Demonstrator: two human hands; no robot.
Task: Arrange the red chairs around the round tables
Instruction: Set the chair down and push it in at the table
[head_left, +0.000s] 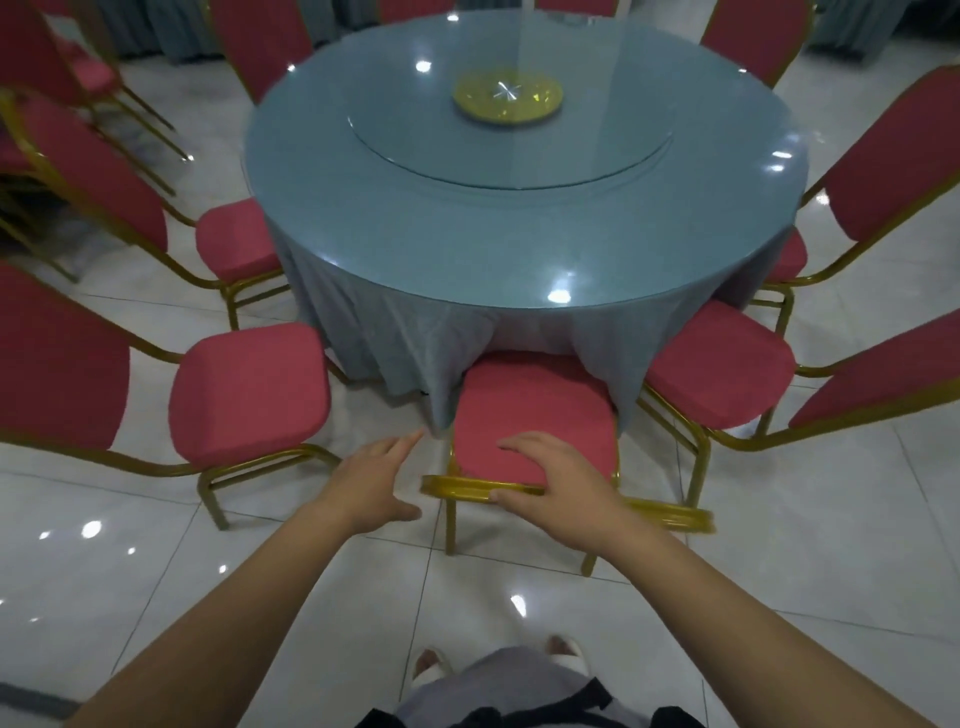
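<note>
as you look down past your pale shoes (430, 665) on the glossy white tile floor (208, 597), both forearms reach forward. your right hand (558, 488) grips the gold top rail (670, 514) of the red chair (535, 410) straight ahead: the fingers (524, 446) curl over the rail's far side and the thumb presses its near side. your left hand (371, 486) hangs just left of those fingers, beside the rail's left end, its own fingers straight and spread, holding nothing. beyond your right fingertips the chair's seat runs forward, its front edge tucked under the hanging blue-grey tablecloth (395, 332) of the round table (519, 234). left of your left fingers stands a second chair (249, 389), its seat towards the table. right of your right fingers a third chair (722, 364) sits just beside the held chair's seat. farther off, further chairs (234, 244) ring the table on both sides. past them all, on the tabletop, lies a glass turntable (519, 161) with a yellow disc (508, 96) at its middle.
</note>
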